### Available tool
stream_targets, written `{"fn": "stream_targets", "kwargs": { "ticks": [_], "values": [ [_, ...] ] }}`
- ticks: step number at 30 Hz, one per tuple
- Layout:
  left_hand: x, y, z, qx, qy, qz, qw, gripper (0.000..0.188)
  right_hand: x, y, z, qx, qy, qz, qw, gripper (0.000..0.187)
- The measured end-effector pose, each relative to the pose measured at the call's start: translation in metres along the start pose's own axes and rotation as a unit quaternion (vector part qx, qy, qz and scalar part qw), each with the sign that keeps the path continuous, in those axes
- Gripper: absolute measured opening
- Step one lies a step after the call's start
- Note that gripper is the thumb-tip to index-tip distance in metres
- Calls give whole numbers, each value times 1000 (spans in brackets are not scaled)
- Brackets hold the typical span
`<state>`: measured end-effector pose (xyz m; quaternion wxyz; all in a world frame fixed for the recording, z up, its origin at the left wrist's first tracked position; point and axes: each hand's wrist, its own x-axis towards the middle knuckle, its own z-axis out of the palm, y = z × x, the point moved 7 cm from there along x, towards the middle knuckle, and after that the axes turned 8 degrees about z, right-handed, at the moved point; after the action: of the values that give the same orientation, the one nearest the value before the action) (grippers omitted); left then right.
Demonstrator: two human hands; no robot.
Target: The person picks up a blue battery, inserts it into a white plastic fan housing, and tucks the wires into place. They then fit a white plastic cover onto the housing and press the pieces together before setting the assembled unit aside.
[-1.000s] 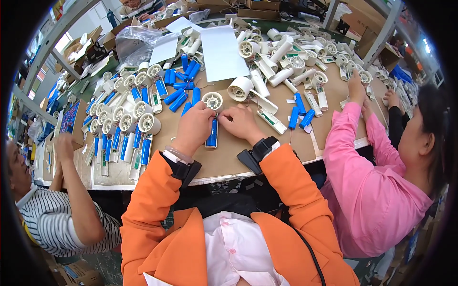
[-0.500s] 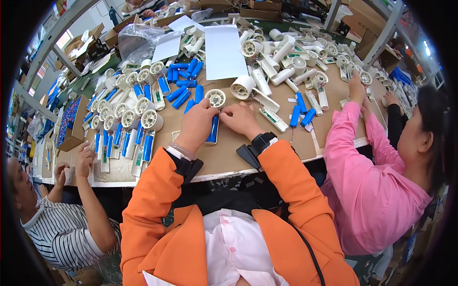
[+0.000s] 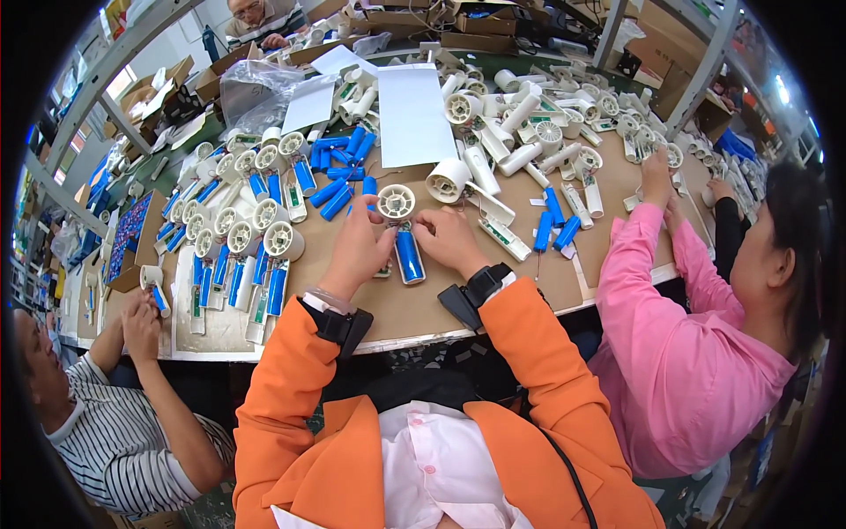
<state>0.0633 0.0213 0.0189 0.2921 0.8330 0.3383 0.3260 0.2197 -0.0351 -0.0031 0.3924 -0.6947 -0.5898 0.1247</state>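
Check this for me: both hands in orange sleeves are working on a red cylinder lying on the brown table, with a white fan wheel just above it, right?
Not quite: the cylinder is blue, not red. The head view shows the left hand and right hand on either side of it on the brown table, with the white fan wheel just above.

Two hands at work, left hand point(image 3: 357, 251) and right hand point(image 3: 449, 240). One blue cell point(image 3: 408, 256) between them, one white fan wheel point(image 3: 396, 202) above it. Two white paper sheets point(image 3: 412, 115). Three other people point(image 3: 696, 353). Loose blue cells: too many to count.
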Motion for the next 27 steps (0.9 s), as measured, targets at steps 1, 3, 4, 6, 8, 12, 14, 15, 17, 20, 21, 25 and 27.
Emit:
{"fn": "stream_targets", "kwargs": {
  "ticks": [1, 3, 4, 6, 8, 12, 14, 15, 17, 20, 21, 25, 27],
  "values": [
    [1, -3, 0, -16, 15, -10, 1000, 62, 0, -2, -1, -1, 0, 2, 1000, 20],
    [2, -10, 2, -34, 28, -21, 999, 65, 1, -3, -2, 37, -25, 17, 999, 22],
    [3, -13, 2, -46, 30, -21, 998, 68, 1, -4, -1, 56, -38, 25, 997, 24],
    [8, -8, 0, -71, 34, -23, 997, 75, 2, -4, -3, 54, -41, 30, 997, 24],
    [10, -6, 0, -98, 18, -45, 994, 75, 3, -4, -3, 52, -47, 37, 997, 26],
    [13, 3, 1, -173, -42, -107, 978, 76, 2, -1, 0, 75, -60, 70, 993, 26],
    [14, 6, 8, -219, -97, -147, 960, 75, 1, 0, -3, 75, -62, 75, 992, 26],
    [15, 2, 9, -218, -98, -144, 960, 75, 1, -1, -4, 77, -66, 77, 992, 25],
    [16, -8, 10, -183, -74, -78, 977, 76, 1, -2, -4, 78, -66, 78, 992, 25],
    [19, -22, 14, -159, -54, -26, 986, 77, 2, -2, 0, 82, -71, 61, 992, 24],
    [19, -22, 14, -152, -46, -8, 987, 78, 2, -1, 0, 80, -70, 63, 992, 24],
    [21, -27, 19, -115, -30, 2, 993, 78, 4, 1, 1, 82, -88, 71, 990, 22],
    [22, -25, 17, -100, -26, -4, 995, 79, 4, -2, -1, 80, -96, 89, 988, 22]
  ]
}}
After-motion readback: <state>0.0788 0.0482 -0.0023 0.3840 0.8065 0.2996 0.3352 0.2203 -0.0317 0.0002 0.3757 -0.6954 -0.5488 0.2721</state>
